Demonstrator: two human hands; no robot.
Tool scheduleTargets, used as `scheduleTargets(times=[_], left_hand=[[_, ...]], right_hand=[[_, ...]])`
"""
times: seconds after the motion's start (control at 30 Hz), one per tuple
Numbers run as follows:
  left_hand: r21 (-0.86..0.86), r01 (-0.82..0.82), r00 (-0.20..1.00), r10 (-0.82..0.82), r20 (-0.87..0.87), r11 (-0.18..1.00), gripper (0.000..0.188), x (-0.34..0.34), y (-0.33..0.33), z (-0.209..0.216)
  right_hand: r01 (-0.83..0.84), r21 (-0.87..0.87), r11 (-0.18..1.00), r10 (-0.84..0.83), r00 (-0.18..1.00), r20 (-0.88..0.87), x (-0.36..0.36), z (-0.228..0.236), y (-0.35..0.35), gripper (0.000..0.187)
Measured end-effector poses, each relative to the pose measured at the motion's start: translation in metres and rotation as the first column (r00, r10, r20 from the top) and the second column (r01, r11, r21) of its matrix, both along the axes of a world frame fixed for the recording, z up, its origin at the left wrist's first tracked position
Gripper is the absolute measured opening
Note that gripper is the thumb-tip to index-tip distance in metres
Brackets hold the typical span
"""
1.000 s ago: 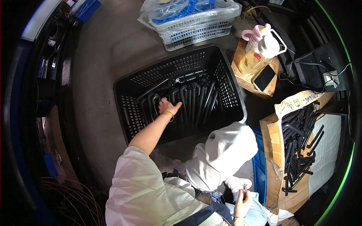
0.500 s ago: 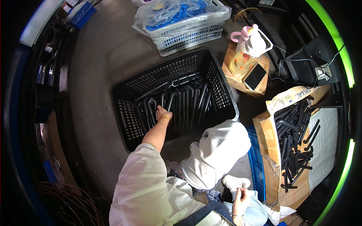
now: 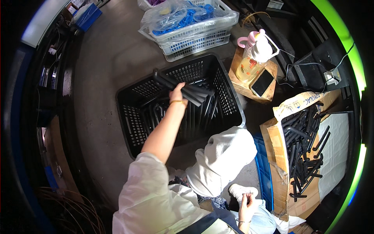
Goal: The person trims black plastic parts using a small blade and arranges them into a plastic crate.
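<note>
My left hand [image 3: 177, 93] is closed round a bunch of black bent tubes [image 3: 194, 94], raised above the black plastic crate [image 3: 183, 72]. Their straight ends fan out to the right, and a hooked end sticks up at the left, over the crate's far rim. Beneath, more black bent tubes [image 3: 191, 117] lie side by side in the crate, partly in shadow. My right hand [image 3: 246, 208] rests low near my knee and white shoe, with thumb and fingers pinched together; whatever is between them is too small to make out.
An open cardboard box [image 3: 277, 156] of loose black tubes stands at the right, by a blue crate [image 3: 264, 167]. A wooden stool [image 3: 241, 87] holds a drink bottle [image 3: 249, 68] and a phone [image 3: 262, 82]. White baskets [image 3: 194, 45] with blue contents stand beyond the crate.
My left hand has risen from inside the crate and moved slightly right and away, now lifting a bunch of black bent tubes. My right hand has stayed nearly in place.
</note>
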State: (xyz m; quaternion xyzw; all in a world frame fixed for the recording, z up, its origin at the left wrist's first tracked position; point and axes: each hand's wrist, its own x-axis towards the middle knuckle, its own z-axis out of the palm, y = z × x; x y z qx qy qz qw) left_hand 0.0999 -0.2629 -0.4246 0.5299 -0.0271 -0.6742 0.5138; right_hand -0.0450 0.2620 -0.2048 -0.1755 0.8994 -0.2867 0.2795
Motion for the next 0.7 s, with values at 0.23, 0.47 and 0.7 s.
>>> scheduleTargets(times=[0.23,0.47,0.7], left_hand=[[0.313,-0.351,0.909,0.402,-0.113,0.882,0.030,-0.099,-0.022,-0.027],[0.222,-0.200,0.953,0.243,-0.184,0.954,0.041,-0.105,-0.019,-0.062],[-0.129,0.437,0.832,-0.345,0.435,0.890,0.036,-0.055,0.010,-0.054]], right_hand=[[0.010,0.076,0.997,-0.002,0.995,-0.103,0.011,0.016,-0.014,0.017],[0.057,0.051,0.997,-0.057,0.998,-0.004,-0.008,-0.016,0.021,0.019],[0.003,0.188,0.982,-0.011,0.999,0.038,-0.012,-0.002,-0.001,0.018]])
